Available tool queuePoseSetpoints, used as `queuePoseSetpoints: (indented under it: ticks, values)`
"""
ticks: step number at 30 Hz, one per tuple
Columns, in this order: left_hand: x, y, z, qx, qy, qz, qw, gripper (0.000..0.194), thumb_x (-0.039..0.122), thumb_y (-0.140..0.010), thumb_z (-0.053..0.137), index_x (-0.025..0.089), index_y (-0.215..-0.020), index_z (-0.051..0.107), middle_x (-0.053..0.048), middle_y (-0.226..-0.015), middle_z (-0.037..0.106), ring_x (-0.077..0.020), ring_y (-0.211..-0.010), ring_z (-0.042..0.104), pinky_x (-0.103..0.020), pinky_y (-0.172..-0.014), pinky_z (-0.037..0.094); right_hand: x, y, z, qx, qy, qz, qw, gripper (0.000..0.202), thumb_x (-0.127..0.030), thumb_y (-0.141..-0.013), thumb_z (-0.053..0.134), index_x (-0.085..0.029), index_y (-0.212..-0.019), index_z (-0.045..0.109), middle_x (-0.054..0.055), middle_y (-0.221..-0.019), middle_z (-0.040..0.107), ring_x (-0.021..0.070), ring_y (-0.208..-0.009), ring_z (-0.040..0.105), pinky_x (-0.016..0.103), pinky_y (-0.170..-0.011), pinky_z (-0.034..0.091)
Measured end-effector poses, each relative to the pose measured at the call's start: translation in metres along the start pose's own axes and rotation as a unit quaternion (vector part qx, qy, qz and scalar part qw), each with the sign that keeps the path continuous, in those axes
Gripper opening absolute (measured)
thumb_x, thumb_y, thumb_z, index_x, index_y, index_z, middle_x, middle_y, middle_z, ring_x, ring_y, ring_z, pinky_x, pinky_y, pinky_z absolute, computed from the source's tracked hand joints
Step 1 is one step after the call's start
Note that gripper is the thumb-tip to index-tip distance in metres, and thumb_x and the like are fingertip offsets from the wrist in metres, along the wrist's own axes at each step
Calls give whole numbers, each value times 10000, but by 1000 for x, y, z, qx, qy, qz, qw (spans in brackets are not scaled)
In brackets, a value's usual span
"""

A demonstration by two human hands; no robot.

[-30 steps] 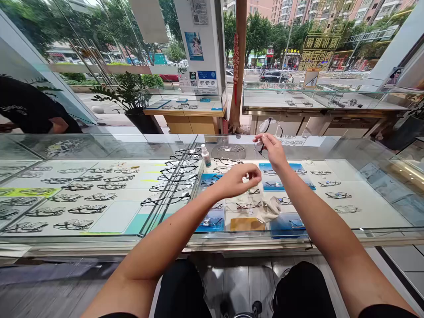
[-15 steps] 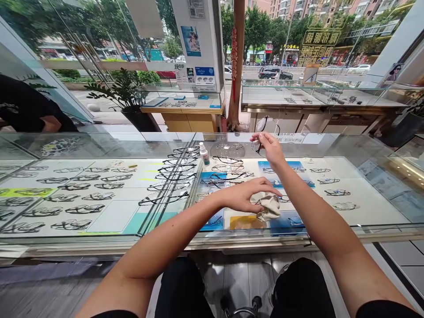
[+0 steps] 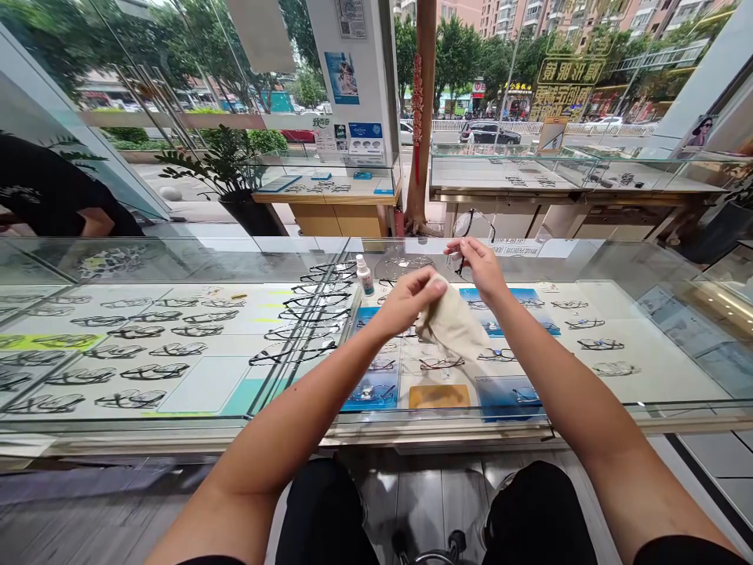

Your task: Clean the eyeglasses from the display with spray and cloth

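My left hand (image 3: 412, 298) pinches a beige cloth (image 3: 452, 320) by its upper edge, and the cloth hangs loosely to the right over the glass counter. Just right of it, my right hand (image 3: 479, 265) is closed on a pair of glasses (image 3: 471, 225), raised above the counter's far part. The glasses have thin dark rims, and part of the frame is hidden behind the fingers. A small white spray bottle (image 3: 364, 276) stands upright on the glass, left of my left hand.
Below me, a glass display counter (image 3: 200, 428) holds rows of eyeglasses (image 3: 147, 371). A row of dark frames (image 3: 311, 314) lies left of the bottle. Across the aisle stand more display cases (image 3: 500, 169) and a potted plant (image 3: 238, 204). A person in black (image 3: 64, 188) is at the far left.
My left hand has risen and moved left and away from me. The crumpled cloth now hangs partly unfolded from its fingers. My right hand stays nearly still with the glasses.
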State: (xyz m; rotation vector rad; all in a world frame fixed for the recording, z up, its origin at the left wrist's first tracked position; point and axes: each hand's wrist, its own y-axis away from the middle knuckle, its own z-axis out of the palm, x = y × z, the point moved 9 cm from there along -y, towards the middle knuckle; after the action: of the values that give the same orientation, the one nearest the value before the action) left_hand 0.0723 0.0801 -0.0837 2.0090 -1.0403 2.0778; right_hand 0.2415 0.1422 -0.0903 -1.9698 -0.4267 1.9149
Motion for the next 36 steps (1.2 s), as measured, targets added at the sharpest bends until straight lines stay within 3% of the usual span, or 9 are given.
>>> queuePoseSetpoints:
  ticks: [4, 7, 10, 14, 20, 24, 36]
  values:
    - [-10, -8, -52, 173, 49, -11, 984, 539, 667, -832, 893, 195, -820, 634, 16, -777, 570, -126, -714, 501, -246, -655, 413, -4, 2, 2, -5, -9, 0, 1000, 454, -716, -948, 691, -271, -926, 779, 53, -974, 819, 210, -912, 653, 352, -816, 479]
    - [-21, -9, -75, 242, 78, -35, 967, 481, 600, -864, 892, 197, -841, 631, 6, -812, 604, -133, -745, 549, -240, -667, 442, -10, 5, 5, -12, -19, -3, 1000, 430, -690, -956, 693, -271, -910, 781, 54, -953, 819, 214, -913, 664, 358, -817, 486]
    - [-27, -9, -86, 274, 88, -44, 957, 456, 559, -876, 896, 200, -858, 617, 6, -821, 636, -133, -751, 590, -238, -685, 473, -16, 8, 10, -22, -23, -10, 999, 424, -680, -957, 696, -269, -907, 788, 56, -959, 822, 215, -903, 664, 361, -812, 492]
    - [-36, -10, -90, 277, 91, -61, 954, 488, 571, -833, 935, 207, -925, 623, 11, -820, 668, -128, -696, 597, -242, -633, 462, -23, 12, 20, -51, -30, -16, 998, 441, -685, -955, 702, -259, -887, 794, 60, -954, 823, 220, -906, 666, 362, -816, 491]
    - [-37, -11, -88, 256, 88, -56, 961, 589, 628, -763, 978, 233, -916, 570, 52, -708, 568, -106, -591, 501, -242, -548, 344, -26, 23, 42, -133, -32, -5, 991, 470, -710, -940, 728, -258, -848, 820, 61, -909, 816, 232, -894, 663, 375, -847, 503]
    - [-36, -12, -83, 237, 85, -60, 966, 606, 609, -752, 982, 241, -899, 523, 76, -680, 520, -87, -555, 429, -239, -535, 277, -25, 28, 52, -157, -22, 1, 987, 528, -775, -914, 731, -261, -845, 828, 63, -917, 813, 245, -898, 659, 393, -870, 519]
    - [-28, -10, -53, 164, 45, -73, 983, 551, 518, -734, 964, 220, -854, 517, 49, -749, 592, -104, -679, 541, -223, -633, 387, -19, 22, 34, -40, -45, -8, 998, 529, -799, -894, 760, -274, -896, 821, 50, -1036, 771, 249, -1022, 654, 394, -964, 537]
